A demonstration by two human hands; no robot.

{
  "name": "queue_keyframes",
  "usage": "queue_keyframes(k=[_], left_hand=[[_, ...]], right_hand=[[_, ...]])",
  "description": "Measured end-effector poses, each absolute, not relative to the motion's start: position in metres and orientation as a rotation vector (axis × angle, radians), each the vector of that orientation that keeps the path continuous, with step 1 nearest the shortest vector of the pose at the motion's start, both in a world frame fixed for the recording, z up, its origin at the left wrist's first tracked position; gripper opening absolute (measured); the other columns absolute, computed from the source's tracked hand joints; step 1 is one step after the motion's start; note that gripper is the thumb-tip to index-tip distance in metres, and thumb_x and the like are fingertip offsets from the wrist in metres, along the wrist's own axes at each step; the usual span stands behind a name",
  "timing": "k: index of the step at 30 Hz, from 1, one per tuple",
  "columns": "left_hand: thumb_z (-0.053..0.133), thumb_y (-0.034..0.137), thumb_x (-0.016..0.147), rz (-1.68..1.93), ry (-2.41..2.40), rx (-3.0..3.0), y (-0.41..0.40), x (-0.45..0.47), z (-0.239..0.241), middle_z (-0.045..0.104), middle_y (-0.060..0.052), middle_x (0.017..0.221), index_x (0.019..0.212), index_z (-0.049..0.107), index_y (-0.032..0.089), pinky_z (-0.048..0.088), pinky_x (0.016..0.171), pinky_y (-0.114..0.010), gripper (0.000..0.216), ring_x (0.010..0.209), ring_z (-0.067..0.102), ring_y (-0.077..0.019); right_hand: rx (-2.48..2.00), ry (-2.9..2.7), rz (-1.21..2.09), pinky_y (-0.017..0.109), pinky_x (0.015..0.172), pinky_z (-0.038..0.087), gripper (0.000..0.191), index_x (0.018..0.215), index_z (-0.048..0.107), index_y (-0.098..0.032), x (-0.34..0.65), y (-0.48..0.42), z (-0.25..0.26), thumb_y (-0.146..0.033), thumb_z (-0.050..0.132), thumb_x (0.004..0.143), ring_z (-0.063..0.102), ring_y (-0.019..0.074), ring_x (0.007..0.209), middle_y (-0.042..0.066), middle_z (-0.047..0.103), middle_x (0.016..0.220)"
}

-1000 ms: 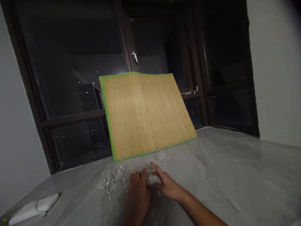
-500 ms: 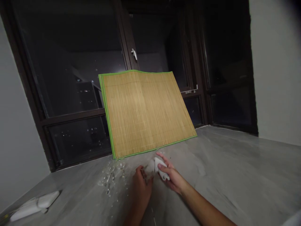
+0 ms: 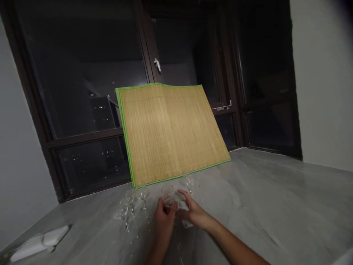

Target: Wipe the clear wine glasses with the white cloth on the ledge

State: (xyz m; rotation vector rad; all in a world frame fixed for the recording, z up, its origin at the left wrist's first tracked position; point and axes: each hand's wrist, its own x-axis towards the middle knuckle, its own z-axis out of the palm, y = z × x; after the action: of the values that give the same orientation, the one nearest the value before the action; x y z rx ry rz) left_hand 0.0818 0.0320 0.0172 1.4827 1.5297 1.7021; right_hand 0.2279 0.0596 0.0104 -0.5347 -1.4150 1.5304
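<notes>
My left hand (image 3: 163, 221) is closed round a small clear stemmed glass (image 3: 167, 193) and holds it upright just above the grey counter. My right hand (image 3: 194, 212) presses a white cloth (image 3: 184, 210) against the side of that glass, fingers curled on the cloth. Several more small clear glasses (image 3: 129, 206) stand on the counter to the left of my hands, and one more glass (image 3: 189, 183) stands just behind my right hand.
A bamboo mat with a green edge (image 3: 171, 132) leans against the dark window (image 3: 82, 84) behind the glasses. A white folded object (image 3: 41, 243) lies at the counter's near left. The grey counter (image 3: 275, 206) stretches right to a white wall.
The left hand has lifted a glass upright. The right hand, which held the cloth up clear half a second ago, has brought it down against the glass.
</notes>
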Motion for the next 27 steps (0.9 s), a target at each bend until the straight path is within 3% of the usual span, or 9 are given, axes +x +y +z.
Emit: queue_keyframes(k=[6, 11, 15, 18, 21, 24, 27], left_hand=[[0.071, 0.058, 0.068, 1.630, 1.416, 1.460, 0.038, 0.079, 0.013, 0.068, -0.002, 0.072, 0.107, 0.066, 0.015, 0.051, 0.065, -0.032, 0.057, 0.067, 0.065, -0.0209], [0.073, 0.053, 0.068, 1.483, 1.258, 1.537, 0.040, 0.086, 0.004, 0.074, -0.008, 0.092, 0.112, 0.066, 0.016, 0.054, 0.079, -0.035, 0.057, 0.085, 0.070, -0.0247], [0.070, 0.048, 0.071, 1.443, 1.397, 1.712, 0.032, 0.086, 0.007, 0.072, -0.007, 0.085, 0.121, 0.062, 0.017, 0.053, 0.078, -0.037, 0.059, 0.080, 0.067, -0.0244], [0.063, 0.044, 0.075, 1.680, 1.609, 1.962, 0.022, 0.068, 0.022, 0.067, -0.008, 0.091, 0.113, 0.063, 0.020, 0.049, 0.089, -0.043, 0.045, 0.090, 0.063, -0.0273], [0.057, 0.044, 0.076, 2.164, 1.899, 1.965, 0.016, 0.036, 0.042, 0.057, -0.015, 0.116, 0.113, 0.057, 0.019, 0.037, 0.106, -0.052, 0.044, 0.118, 0.051, -0.0347], [0.055, 0.042, 0.077, 2.604, 2.162, 1.432, 0.019, -0.001, 0.054, 0.042, -0.019, 0.133, 0.127, 0.044, 0.015, 0.028, 0.111, -0.058, 0.058, 0.131, 0.037, -0.0382], [0.047, 0.037, 0.081, 2.682, 2.181, 0.513, 0.030, -0.035, 0.051, 0.041, -0.014, 0.131, 0.130, 0.040, 0.021, 0.025, 0.109, -0.062, 0.052, 0.129, 0.039, -0.0380]], right_hand=[[-0.508, -1.448, 1.560, 0.029, 0.070, 0.051, 0.096, 0.143, 0.035, -0.030, 0.222, 0.068, -0.010, -0.021, 0.080, 0.058, 0.067, 0.0179, 0.081, 0.003, 0.068, 0.108], [-0.580, -1.340, 1.304, 0.031, 0.073, 0.053, 0.067, 0.112, 0.054, -0.023, 0.213, 0.087, -0.025, -0.012, 0.074, 0.049, 0.067, 0.0209, 0.082, 0.000, 0.070, 0.091], [-0.715, -1.300, 1.116, 0.031, 0.075, 0.053, 0.056, 0.102, 0.057, -0.023, 0.217, 0.093, -0.022, -0.012, 0.068, 0.049, 0.065, 0.0200, 0.080, -0.001, 0.070, 0.087], [-0.838, -1.197, 0.962, 0.030, 0.069, 0.051, 0.053, 0.104, 0.057, -0.024, 0.226, 0.094, -0.017, -0.016, 0.063, 0.052, 0.063, 0.0189, 0.074, -0.002, 0.067, 0.081], [-0.961, -1.054, 0.834, 0.032, 0.070, 0.051, 0.052, 0.109, 0.054, -0.024, 0.236, 0.098, -0.016, -0.023, 0.061, 0.057, 0.063, 0.0206, 0.074, -0.001, 0.066, 0.080], [-1.065, -1.038, 0.767, 0.034, 0.073, 0.051, 0.054, 0.113, 0.052, -0.023, 0.245, 0.105, -0.019, -0.027, 0.059, 0.059, 0.065, 0.0228, 0.077, 0.002, 0.068, 0.083], [-1.090, -1.078, 0.773, 0.034, 0.071, 0.052, 0.057, 0.114, 0.051, -0.021, 0.252, 0.113, -0.024, -0.028, 0.057, 0.058, 0.066, 0.0236, 0.077, 0.003, 0.068, 0.084]])
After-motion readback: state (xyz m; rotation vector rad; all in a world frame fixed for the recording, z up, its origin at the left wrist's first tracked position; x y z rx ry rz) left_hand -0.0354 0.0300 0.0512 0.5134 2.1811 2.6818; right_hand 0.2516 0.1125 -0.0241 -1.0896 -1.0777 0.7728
